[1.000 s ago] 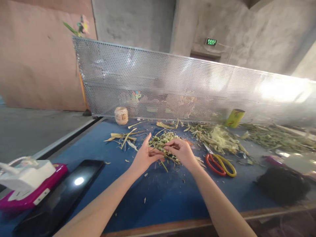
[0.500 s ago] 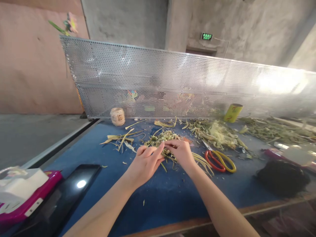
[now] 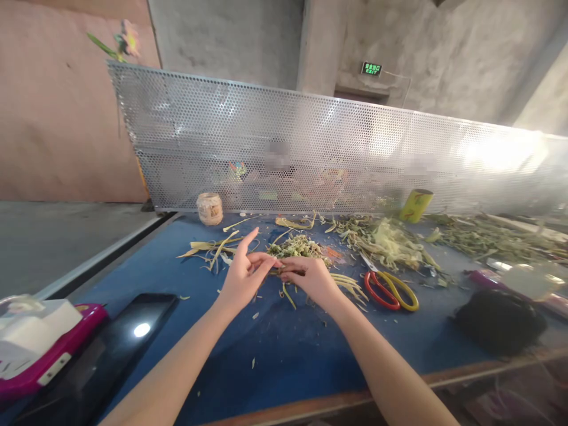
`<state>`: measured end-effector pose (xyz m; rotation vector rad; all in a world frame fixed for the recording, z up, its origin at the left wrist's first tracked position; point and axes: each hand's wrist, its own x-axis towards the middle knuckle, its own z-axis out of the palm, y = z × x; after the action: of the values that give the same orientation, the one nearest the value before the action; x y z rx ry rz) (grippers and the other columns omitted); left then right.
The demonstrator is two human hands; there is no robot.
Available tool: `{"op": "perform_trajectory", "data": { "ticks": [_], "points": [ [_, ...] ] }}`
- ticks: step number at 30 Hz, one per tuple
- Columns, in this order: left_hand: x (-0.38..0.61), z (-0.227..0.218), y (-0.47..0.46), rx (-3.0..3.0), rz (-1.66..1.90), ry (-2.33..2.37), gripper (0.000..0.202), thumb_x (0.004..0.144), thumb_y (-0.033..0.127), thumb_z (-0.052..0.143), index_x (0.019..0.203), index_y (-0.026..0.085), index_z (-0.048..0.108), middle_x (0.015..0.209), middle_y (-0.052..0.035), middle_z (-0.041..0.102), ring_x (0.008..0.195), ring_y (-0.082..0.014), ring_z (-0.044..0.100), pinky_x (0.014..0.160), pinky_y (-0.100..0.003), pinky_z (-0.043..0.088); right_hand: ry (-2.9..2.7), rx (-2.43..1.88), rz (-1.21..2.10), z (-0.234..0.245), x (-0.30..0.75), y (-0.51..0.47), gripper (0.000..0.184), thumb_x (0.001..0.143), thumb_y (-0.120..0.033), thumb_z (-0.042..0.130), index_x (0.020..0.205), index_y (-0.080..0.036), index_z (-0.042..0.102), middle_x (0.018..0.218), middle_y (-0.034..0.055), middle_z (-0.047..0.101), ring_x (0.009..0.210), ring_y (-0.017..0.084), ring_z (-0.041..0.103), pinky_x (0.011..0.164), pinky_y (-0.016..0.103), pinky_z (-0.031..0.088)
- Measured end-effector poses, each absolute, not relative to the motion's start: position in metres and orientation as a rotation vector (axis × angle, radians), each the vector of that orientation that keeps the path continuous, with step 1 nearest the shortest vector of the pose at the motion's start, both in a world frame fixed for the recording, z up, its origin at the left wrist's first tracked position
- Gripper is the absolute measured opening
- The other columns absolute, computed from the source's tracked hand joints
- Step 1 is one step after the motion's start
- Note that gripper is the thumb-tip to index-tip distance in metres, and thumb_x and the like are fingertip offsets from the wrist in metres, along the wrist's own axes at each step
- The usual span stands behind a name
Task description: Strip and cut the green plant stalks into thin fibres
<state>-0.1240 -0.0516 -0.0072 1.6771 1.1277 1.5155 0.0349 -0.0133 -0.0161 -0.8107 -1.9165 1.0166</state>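
Note:
My left hand [image 3: 244, 275] meets my right hand [image 3: 313, 278] fingertip to fingertip over the near edge of a heap of dried plant bits [image 3: 296, 248]. Its thumb and fingers pinch together, with one finger raised. My right thumb and forefinger are pinched as well. Between the tips is what looks like a small bit of dried plant [image 3: 280, 268], mostly covered by the fingers. Pale strips of stalk [image 3: 348, 284] lie just right of my right hand. Scissors [image 3: 390, 290] with one red and one yellow handle rest beyond them, blades pointing away from me.
Dry stalks and husks [image 3: 213, 247] lie on the blue tabletop [image 3: 275, 367] at left, more plant matter [image 3: 381, 239] at right. A twine-covered jar [image 3: 210, 209] and a yellow tube [image 3: 416, 205] stand near the perforated metal screen [image 3: 266, 136]. A phone [image 3: 133, 331] and black object [image 3: 499, 322] flank my arms.
Both hands have shifted slightly left and stay joined at the fingertips. One finger of my left hand has lifted upward. The view has moved a little.

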Motion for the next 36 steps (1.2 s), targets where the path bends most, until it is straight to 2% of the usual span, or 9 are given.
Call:
{"op": "perform_trajectory", "data": {
  "ticks": [3, 6, 8, 11, 15, 20, 24, 30, 36],
  "points": [
    [-0.1277, -0.0068, -0.0476, 1.409, 1.443, 0.846, 0.059, 0.080, 0.027, 0.044, 0.132, 0.014, 0.019, 0.079, -0.0070, 0.067, 0.080, -0.0195, 0.062, 0.078, -0.036, 0.044, -1.816, -0.822, 1.096, -0.0169, 0.0340, -0.0113, 0.033, 0.065, -0.013, 0.057, 0.097, -0.021, 0.062, 0.076, 0.0010, 0.069, 0.072, 0.018, 0.065, 0.072, 0.030, 0.052],
    [-0.1294, -0.0078, -0.0464, 1.370, 1.450, 0.734, 0.068, 0.071, 0.012, 0.049, 0.131, 0.013, 0.019, 0.085, -0.0086, 0.067, 0.087, -0.0206, 0.060, 0.083, -0.038, 0.041, -1.766, -0.808, 1.130, -0.0157, 0.0343, -0.0105, 0.033, 0.065, -0.015, 0.058, 0.097, -0.019, 0.060, 0.077, 0.0026, 0.069, 0.071, 0.018, 0.066, 0.071, 0.031, 0.052],
    [-0.1296, -0.0082, -0.0469, 1.436, 1.425, 0.796, 0.073, 0.067, 0.008, 0.051, 0.131, 0.016, 0.018, 0.093, -0.0095, 0.065, 0.091, -0.0204, 0.059, 0.084, -0.038, 0.041, -1.770, -0.790, 1.119, -0.0140, 0.0351, -0.0109, 0.029, 0.065, -0.017, 0.059, 0.094, -0.018, 0.061, 0.077, 0.0032, 0.069, 0.072, 0.018, 0.066, 0.072, 0.031, 0.052],
    [-0.1297, -0.0075, -0.0479, 1.488, 1.440, 0.853, 0.067, 0.070, 0.012, 0.049, 0.130, 0.018, 0.021, 0.097, -0.0099, 0.062, 0.090, -0.0201, 0.059, 0.081, -0.037, 0.043, -1.780, -0.776, 1.047, -0.0112, 0.0362, -0.0121, 0.026, 0.066, -0.016, 0.058, 0.091, -0.019, 0.062, 0.078, 0.0023, 0.069, 0.075, 0.018, 0.065, 0.074, 0.031, 0.051],
    [-0.1308, -0.0035, -0.0510, 1.550, 1.514, 1.006, 0.057, 0.075, 0.022, 0.047, 0.128, 0.018, 0.025, 0.086, -0.0059, 0.062, 0.084, -0.0187, 0.059, 0.076, -0.035, 0.045, -1.824, -0.787, 0.963, -0.0097, 0.0367, -0.0135, 0.026, 0.067, -0.015, 0.058, 0.092, -0.019, 0.062, 0.076, 0.0017, 0.069, 0.076, 0.017, 0.065, 0.076, 0.031, 0.051],
    [-0.1303, -0.0006, -0.0560, 1.955, 1.314, 1.384, 0.070, 0.066, 0.033, 0.062, 0.128, 0.024, 0.030, 0.082, -0.0022, 0.066, 0.076, -0.0185, 0.060, 0.072, -0.033, 0.045, -1.890, -0.836, 0.915, -0.0090, 0.0360, -0.0151, 0.027, 0.069, -0.016, 0.056, 0.095, -0.020, 0.061, 0.076, 0.0013, 0.069, 0.074, 0.016, 0.065, 0.075, 0.031, 0.050],
    [-0.1297, -0.0026, -0.0556, 2.011, 1.286, 1.426, 0.072, 0.070, 0.034, 0.057, 0.133, 0.024, 0.022, 0.083, -0.0029, 0.068, 0.073, -0.0178, 0.061, 0.070, -0.032, 0.046, -1.941, -0.863, 0.860, -0.0075, 0.0354, -0.0171, 0.028, 0.070, -0.016, 0.055, 0.097, -0.021, 0.061, 0.080, 0.0011, 0.069, 0.077, 0.015, 0.064, 0.076, 0.030, 0.049],
    [-0.1293, -0.0068, -0.0536, 1.988, 1.241, 1.433, 0.066, 0.072, 0.030, 0.053, 0.132, 0.025, 0.024, 0.081, -0.0005, 0.067, 0.068, -0.0146, 0.060, 0.067, -0.030, 0.047, -2.038, -0.877, 0.785, -0.0098, 0.0339, -0.0178, 0.031, 0.070, -0.015, 0.055, 0.100, -0.021, 0.061, 0.081, 0.0002, 0.069, 0.079, 0.015, 0.064, 0.078, 0.029, 0.048],
    [-0.1294, -0.0098, -0.0510, 1.880, 1.225, 1.300, 0.067, 0.071, 0.029, 0.054, 0.131, 0.022, 0.026, 0.081, -0.0029, 0.064, 0.076, -0.0167, 0.060, 0.065, -0.030, 0.047, -2.136, -0.867, 0.849, -0.0074, 0.0409, -0.0173, 0.031, 0.074, -0.019, 0.050, 0.103, -0.022, 0.060, 0.094, 0.0012, 0.067, 0.087, 0.016, 0.063, 0.079, 0.028, 0.048]
  ]
}}
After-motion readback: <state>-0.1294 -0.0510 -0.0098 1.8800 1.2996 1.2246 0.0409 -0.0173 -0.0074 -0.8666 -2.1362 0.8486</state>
